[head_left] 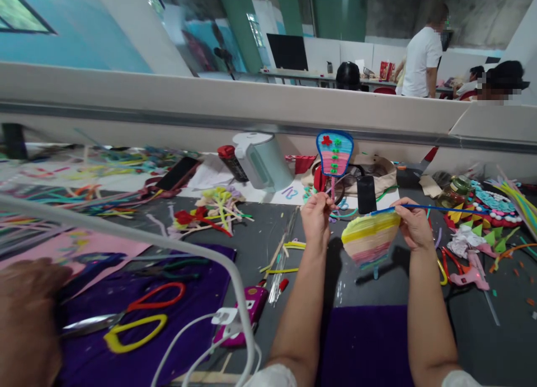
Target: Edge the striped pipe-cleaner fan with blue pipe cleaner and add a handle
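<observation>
My left hand (316,219) is closed in a pinch on the pink stem of a small fan-shaped pipe-cleaner piece (334,156). That piece stands upright, edged in blue, with a red flower and green bits on its striped face. With my right hand (413,225) I pinch the corner of a second striped fan-shaped panel (371,237), coloured yellow, cream, pink and blue. A blue pipe cleaner (436,208) runs along its top edge and extends right past my fingers. The panel hangs above the dark tabletop (356,292).
At the far left another person's hand (29,320) is near scissors (142,314) on purple cloth. A white tube frame (188,244) crosses the left side. A pale kettle (264,163) stands behind. To the right lie a pink glue gun (472,272) and a glass jar (457,191).
</observation>
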A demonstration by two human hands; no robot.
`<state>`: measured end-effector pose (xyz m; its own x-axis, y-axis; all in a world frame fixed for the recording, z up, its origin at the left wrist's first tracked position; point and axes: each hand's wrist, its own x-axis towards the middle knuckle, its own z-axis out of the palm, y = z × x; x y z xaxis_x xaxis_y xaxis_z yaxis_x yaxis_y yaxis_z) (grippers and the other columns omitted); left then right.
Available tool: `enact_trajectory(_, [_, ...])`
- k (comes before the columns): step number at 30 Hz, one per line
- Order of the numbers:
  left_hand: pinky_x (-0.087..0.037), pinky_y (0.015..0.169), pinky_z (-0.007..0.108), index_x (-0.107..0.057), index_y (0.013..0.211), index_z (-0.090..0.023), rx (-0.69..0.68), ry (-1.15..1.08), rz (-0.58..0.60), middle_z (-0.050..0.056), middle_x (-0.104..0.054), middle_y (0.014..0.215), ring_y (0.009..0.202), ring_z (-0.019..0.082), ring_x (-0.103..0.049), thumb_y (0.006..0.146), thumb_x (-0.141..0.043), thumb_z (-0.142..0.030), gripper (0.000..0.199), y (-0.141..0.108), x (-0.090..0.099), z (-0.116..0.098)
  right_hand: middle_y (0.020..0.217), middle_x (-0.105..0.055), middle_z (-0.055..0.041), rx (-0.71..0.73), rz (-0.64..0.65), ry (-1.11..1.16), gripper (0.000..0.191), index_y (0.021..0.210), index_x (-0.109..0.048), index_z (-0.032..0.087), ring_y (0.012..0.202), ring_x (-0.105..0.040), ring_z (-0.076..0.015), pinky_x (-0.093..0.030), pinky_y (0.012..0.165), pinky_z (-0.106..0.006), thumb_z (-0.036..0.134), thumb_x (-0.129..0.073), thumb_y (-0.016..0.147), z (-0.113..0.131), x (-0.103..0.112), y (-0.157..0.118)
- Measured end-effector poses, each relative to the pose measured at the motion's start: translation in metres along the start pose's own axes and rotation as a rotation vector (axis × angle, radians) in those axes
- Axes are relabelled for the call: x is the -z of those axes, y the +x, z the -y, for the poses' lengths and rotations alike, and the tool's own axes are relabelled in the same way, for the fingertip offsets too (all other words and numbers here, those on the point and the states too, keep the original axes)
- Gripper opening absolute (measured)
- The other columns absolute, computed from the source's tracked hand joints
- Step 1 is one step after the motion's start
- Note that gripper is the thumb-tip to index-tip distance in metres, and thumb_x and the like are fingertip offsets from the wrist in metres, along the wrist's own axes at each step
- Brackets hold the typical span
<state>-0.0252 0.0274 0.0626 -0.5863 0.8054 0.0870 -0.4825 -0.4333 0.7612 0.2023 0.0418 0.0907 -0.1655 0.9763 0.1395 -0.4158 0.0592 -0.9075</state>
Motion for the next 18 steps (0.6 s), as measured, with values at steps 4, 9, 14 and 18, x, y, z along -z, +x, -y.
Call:
enact_trajectory(4, [-0.061,0.082,0.031,-0.071,0.087,-0.013,0.278,-0.225,0.017,0.010,-0.078,0.094,0.086,0.016,-0.074,0.102,-0.051,-0.042,0.038,0.002,0.000,-0.011,0.068,-0.063,0.0034,0.007,0.003,-0.020,0.021,0.069,-0.070,0.024,0.061,-0.051,-0.0125,-0.041,0.059,-0.026,0.036,-0.085,0.060,-0.002,0.002,0.001])
enact_trajectory(9, [-0.051,0.111,0.042,-0.074,0.112,-0.010,0.402,-0.341,0.093,0.016,-0.067,0.137,0.131,0.022,-0.060,0.108,-0.024,-0.043,0.060,-0.002,-0.002,-0.023,0.068,-0.064,0.0038,0.014,-0.002,0.010,0.020,0.069,-0.071,0.024,0.062,-0.052,-0.0119,-0.041,0.060,-0.025,0.034,-0.085,0.060,-0.004,0.003,0.002])
enact_trajectory(14, [-0.049,0.112,0.043,-0.074,0.110,-0.010,0.435,-0.321,0.111,0.015,-0.067,0.137,0.136,0.023,-0.057,0.108,-0.023,-0.046,0.063,-0.002,-0.002,-0.023,0.068,-0.064,0.0039,0.022,-0.004,-0.016,0.018,0.069,-0.071,0.025,0.061,-0.052,-0.0124,-0.041,0.059,-0.026,0.034,-0.084,0.061,-0.005,0.004,0.003])
enact_trajectory(18, [-0.052,0.107,0.045,-0.076,0.096,-0.013,0.345,-0.174,0.137,0.015,-0.068,0.135,0.132,0.026,-0.060,0.101,-0.043,-0.056,0.054,0.002,0.005,-0.013,0.069,-0.064,0.0037,0.015,-0.008,-0.029,0.019,0.070,-0.070,0.025,0.061,-0.052,-0.0128,-0.041,0.058,-0.026,0.034,-0.084,0.061,-0.005,0.004,0.003])
